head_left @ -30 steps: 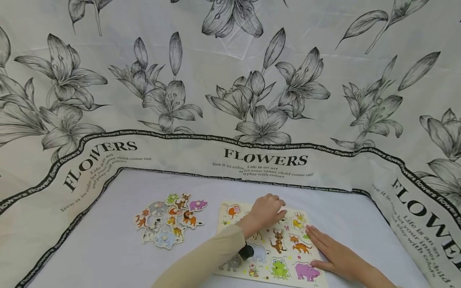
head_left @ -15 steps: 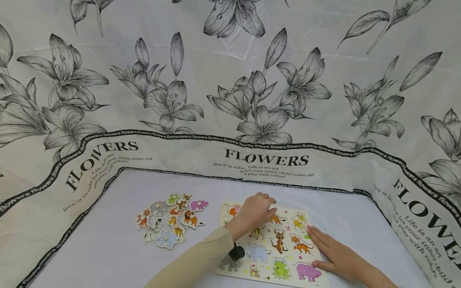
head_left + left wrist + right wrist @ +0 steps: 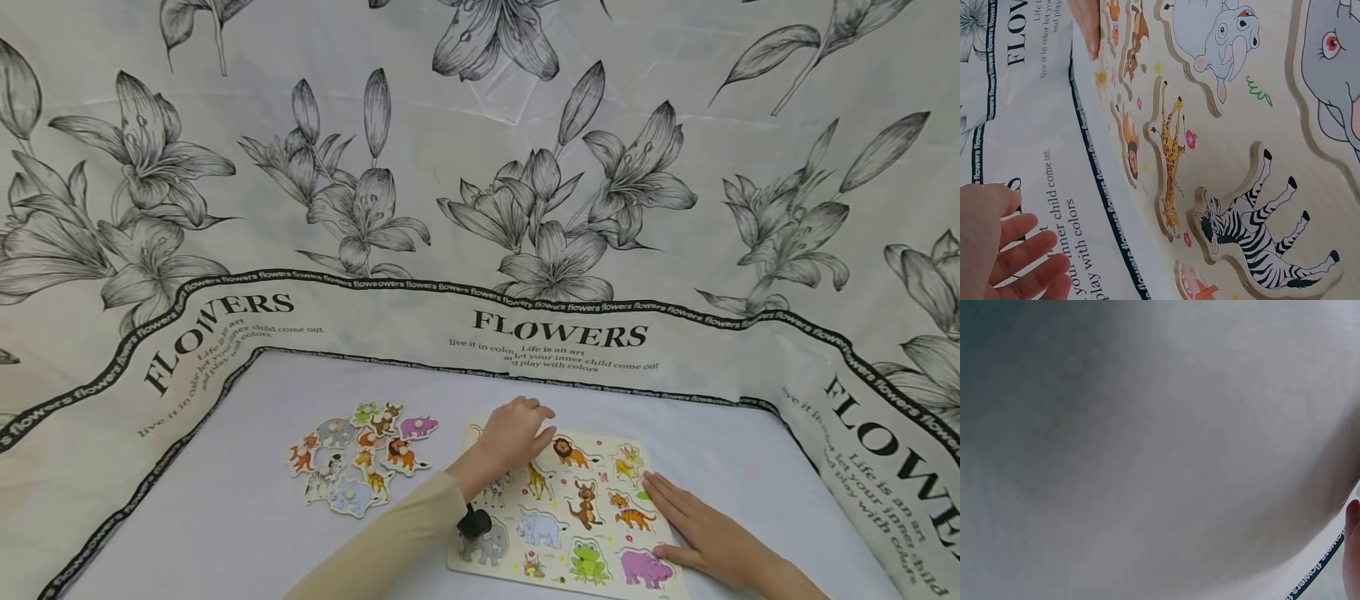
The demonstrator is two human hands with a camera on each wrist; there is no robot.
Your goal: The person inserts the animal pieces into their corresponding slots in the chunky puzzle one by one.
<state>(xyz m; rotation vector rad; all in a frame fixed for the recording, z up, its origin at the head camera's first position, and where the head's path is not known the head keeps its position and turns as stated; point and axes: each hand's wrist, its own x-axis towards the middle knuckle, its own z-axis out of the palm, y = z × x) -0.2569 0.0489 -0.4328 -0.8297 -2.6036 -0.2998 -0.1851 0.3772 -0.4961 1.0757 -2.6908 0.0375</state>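
A pale puzzle board [image 3: 555, 560] with animal-shaped recesses lies flat on the table. My left hand [image 3: 513, 433] hovers over its far left part, fingers loosely bent and nothing in them. In the left wrist view, that hand [image 3: 1019, 250] appears beside the board's zebra [image 3: 1254, 240] and giraffe [image 3: 1172, 162] recesses. My right hand [image 3: 697, 529] rests along the board's right edge with fingers extended, near the tiger [image 3: 633, 512] and purple hippo [image 3: 647, 569] pictures. The right wrist view is mostly a blurred pale surface, with part of a hand [image 3: 1352, 550] at its edge.
Left of the board lies a loose pile of knobbed animal pieces, among them a grey elephant [image 3: 335, 432], a lion [image 3: 402, 454], a blue rhino [image 3: 350, 497] and a purple hippo [image 3: 417, 427]. A flower-printed cloth [image 3: 397, 325] stands behind the white table [image 3: 225, 517].
My left hand has moved left across the top of the board, uncovering the lion recess and the giraffe picture. My right hand has stayed at the right edge.
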